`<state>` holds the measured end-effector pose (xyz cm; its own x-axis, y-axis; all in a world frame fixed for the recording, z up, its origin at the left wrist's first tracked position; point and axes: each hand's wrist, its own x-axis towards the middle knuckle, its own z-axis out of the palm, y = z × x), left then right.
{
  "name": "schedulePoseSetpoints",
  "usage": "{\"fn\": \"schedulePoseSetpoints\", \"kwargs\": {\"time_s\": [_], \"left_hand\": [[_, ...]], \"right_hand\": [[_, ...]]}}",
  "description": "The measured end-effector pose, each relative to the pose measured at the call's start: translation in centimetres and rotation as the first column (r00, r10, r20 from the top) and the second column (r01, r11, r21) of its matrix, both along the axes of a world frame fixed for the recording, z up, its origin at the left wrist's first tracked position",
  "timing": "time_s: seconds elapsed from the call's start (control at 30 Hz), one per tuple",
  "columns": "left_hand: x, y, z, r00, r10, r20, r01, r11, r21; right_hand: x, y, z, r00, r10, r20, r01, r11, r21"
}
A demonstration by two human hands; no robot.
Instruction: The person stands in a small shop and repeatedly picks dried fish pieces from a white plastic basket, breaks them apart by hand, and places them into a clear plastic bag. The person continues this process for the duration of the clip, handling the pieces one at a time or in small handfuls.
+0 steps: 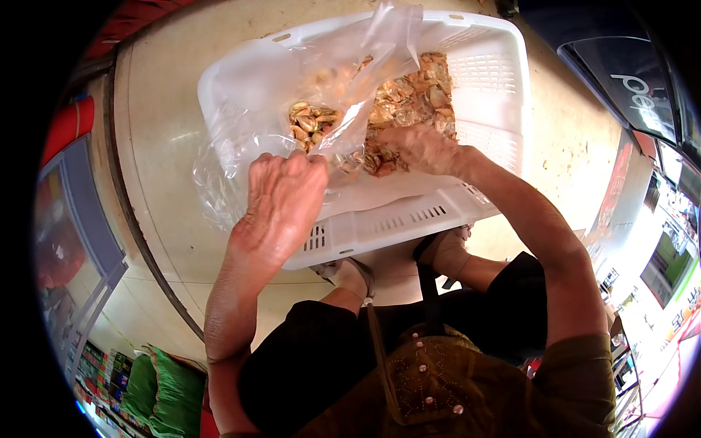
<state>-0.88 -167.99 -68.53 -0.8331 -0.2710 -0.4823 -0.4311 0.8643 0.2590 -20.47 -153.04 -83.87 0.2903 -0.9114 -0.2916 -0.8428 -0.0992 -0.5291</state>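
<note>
A white plastic basket [491,112] with slotted walls rests on the floor before me. Inside it lie many brownish, papery dried pieces [408,101]; I cannot tell what they are. A clear plastic bag [350,127] spreads over the basket's left half, with similar yellowish pieces [308,121] showing at its mouth. My left hand [287,200] grips the near edge of this bag, knuckles up. Among the loose pieces, right of the bag, is my right hand [424,149]. Its fingertips are buried or blurred, so their grip is hidden.
My sandalled feet [350,276] stand at the basket's near side. A dark appliance [619,82] bearing letters stands at upper right. On the left are a grey-framed glass case [90,208] and, lower down, green sacks [178,391]. Pale floor tiles [170,180] surround the basket.
</note>
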Motion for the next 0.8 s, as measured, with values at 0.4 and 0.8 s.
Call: {"fn": "schedulePoseSetpoints", "kwargs": {"time_s": [0.4,0.8], "left_hand": [[0.4,-0.1,0.3,1.0,0.017,-0.006,-0.017,1.0,0.001],[0.0,0.0,0.5,1.0,0.008,-0.007,-0.008,1.0,0.024]], "right_hand": [[-2.3,0.2,0.0,0.971,-0.057,-0.234,0.081,0.992,0.093],[2.3,-2.4,1.5,0.917,-0.345,-0.201,0.397,0.84,0.369]]}}
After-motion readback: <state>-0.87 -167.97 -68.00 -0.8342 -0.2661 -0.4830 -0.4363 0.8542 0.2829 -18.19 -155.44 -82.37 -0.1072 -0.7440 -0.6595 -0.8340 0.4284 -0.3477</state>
